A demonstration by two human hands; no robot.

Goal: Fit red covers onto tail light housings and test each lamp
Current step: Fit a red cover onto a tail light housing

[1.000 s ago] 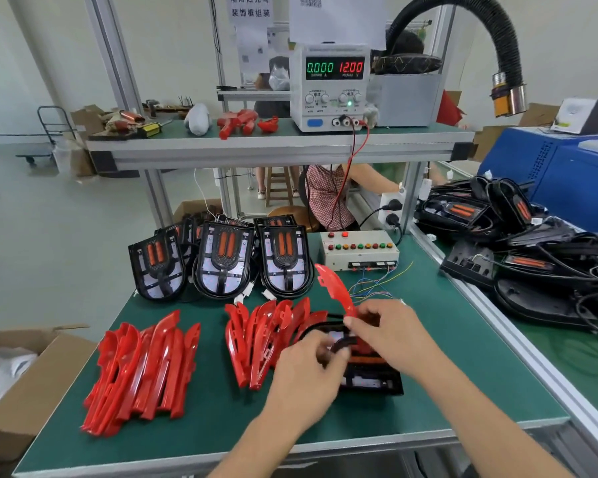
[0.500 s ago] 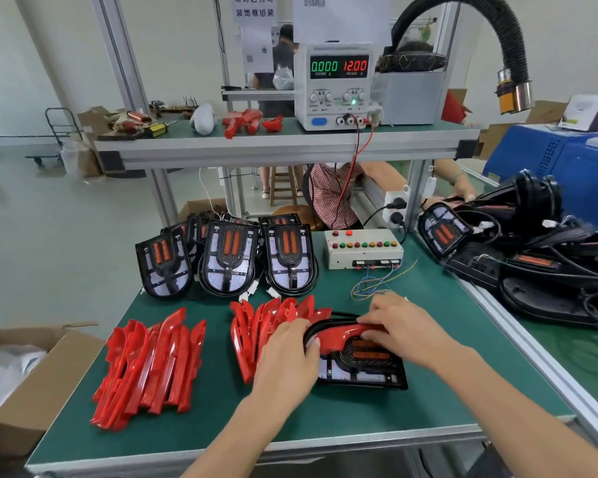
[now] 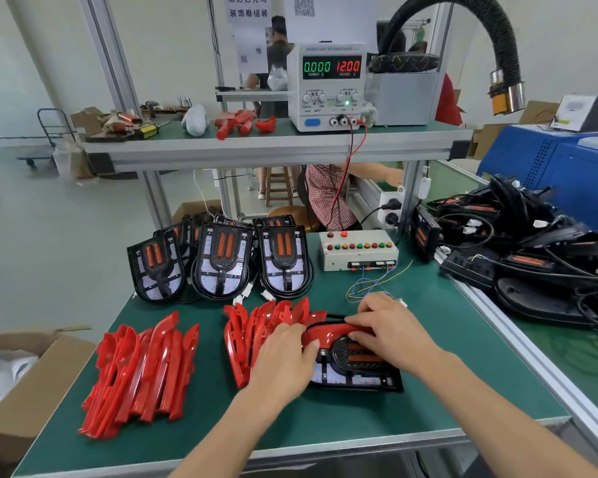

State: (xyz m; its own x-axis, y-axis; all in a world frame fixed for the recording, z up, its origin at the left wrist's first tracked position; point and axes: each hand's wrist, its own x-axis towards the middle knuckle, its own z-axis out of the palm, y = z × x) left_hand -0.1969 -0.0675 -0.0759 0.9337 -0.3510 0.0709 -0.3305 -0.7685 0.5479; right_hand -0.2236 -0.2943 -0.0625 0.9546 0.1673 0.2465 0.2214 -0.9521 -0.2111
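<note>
Head view. Housing point(image 3: 356, 372) flat on green bench point(image 3: 428, 343), red cover point(image 3: 327, 331) laid across its far edge. Left hand point(image 3: 283, 357) pressing cover's left end, fingers curled over it; right hand point(image 3: 387, 327) bearing down on right end. Step judged: seating the cover. Next: press around rim until flush, then connect to test box point(image 3: 358, 250). Spare covers point(image 3: 142, 367) alongside.

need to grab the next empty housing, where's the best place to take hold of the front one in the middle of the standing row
Judging by its pose, take the middle housing by its flat top edge, coming from above. It stands nearly upright, leaning back on the housings behind, rounded end on the green mat, so the top is free. Neighbours crowd both sides, and a white connector lies at its foot.
</note>
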